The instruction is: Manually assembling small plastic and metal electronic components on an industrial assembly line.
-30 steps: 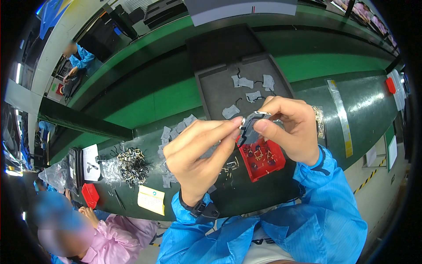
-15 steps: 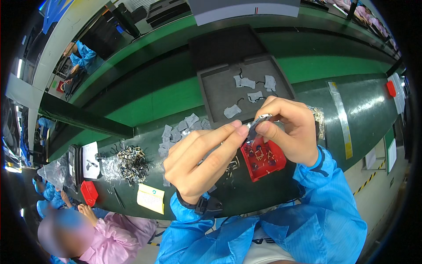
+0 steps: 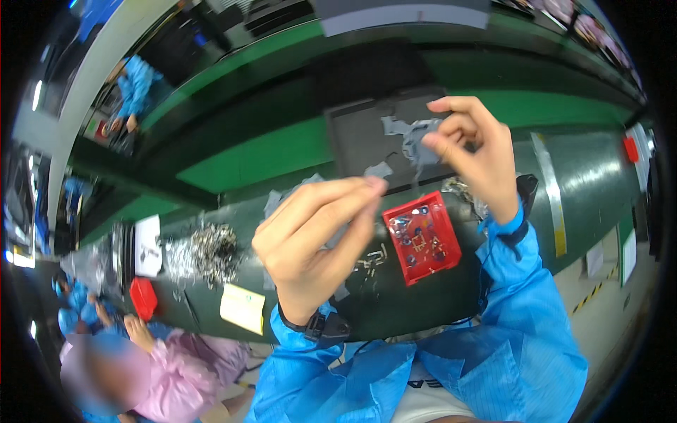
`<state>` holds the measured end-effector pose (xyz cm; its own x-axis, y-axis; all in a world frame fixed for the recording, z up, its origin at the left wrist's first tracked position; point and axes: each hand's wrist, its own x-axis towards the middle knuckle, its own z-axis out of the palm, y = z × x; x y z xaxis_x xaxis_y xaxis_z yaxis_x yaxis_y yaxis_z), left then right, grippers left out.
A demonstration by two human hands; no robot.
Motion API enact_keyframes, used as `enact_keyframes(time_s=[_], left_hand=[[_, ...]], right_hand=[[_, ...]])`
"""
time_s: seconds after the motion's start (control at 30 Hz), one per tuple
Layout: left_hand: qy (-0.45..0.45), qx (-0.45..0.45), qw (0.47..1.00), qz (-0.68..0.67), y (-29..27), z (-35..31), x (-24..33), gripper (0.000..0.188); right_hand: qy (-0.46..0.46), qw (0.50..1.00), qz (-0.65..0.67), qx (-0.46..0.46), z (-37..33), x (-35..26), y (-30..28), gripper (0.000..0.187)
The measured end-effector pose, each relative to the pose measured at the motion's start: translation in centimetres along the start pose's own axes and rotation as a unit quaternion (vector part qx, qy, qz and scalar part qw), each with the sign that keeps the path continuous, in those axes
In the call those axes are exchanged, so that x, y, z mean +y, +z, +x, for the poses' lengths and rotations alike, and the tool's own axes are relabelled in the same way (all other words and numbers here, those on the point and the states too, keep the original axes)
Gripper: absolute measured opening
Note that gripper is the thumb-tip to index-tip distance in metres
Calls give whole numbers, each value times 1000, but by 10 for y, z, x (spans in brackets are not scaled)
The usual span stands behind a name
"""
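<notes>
Head view: the right hand (image 3: 471, 154) is raised over the far part of the dark work surface (image 3: 451, 296). Its thumb and forefinger pinch a small grey piece (image 3: 422, 143), a thin ragged scrap that hangs in front of the dark tray (image 3: 360, 141). The other fingers curl loosely behind it.

The left hand (image 3: 317, 240) is lifted nearer the camera and well apart from the right. Its fingers lie close together, stretched toward the thumb tip, and the tips meet near 1 point. Whether anything sits between them is too small to tell.

The dark tray lies flat on the bench beyond both hands and carries a few more grey scraps. Just this side of it, between the 2 forearms, sits a small red tray (image 3: 422, 237) with tiny metal parts inside. A few loose metal pins (image 3: 372, 259) lie just beside it on the dark surface.

Further to the left, a heap of small metal parts (image 3: 211, 248) rests on the bench, with a white card (image 3: 147, 244) beyond it, a yellow note (image 3: 242, 308) at the near edge and a small red box (image 3: 143, 297) next to it.

A person in a pink coat (image 3: 176, 374) sits at the lower left, and another in a blue coat (image 3: 134, 88) works at the bench behind. Both sleeves (image 3: 522, 331) of the wearer are blue.
</notes>
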<state>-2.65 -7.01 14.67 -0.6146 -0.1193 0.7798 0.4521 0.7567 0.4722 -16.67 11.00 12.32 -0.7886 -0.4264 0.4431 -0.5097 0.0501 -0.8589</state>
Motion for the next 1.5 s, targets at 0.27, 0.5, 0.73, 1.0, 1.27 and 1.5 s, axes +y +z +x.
enact_keyframes(time_s=[0.27,0.5,0.73,1.0,1.27,1.5], left_hand=[[-178,-342,494,-779,12,-45,127,15],[-230,-225,541,-777,-20,-83,143,17],[-244,-185,559,-771,-21,-116,179,20],[-241,-118,609,-747,-51,-143,195,24],[-259,-23,703,-662,-85,-147,191,29],[-248,11,850,-465,-46,-167,188,32]], right_hand=[[66,965,-239,-90,28,162,-25,30],[-37,968,-202,-143,-16,39,35,28],[-140,902,-277,-300,-119,1,175,39],[-178,880,-367,-243,-141,26,202,29],[-114,951,-174,-231,-117,0,190,30],[20,965,63,-255,-136,-12,77,15]])
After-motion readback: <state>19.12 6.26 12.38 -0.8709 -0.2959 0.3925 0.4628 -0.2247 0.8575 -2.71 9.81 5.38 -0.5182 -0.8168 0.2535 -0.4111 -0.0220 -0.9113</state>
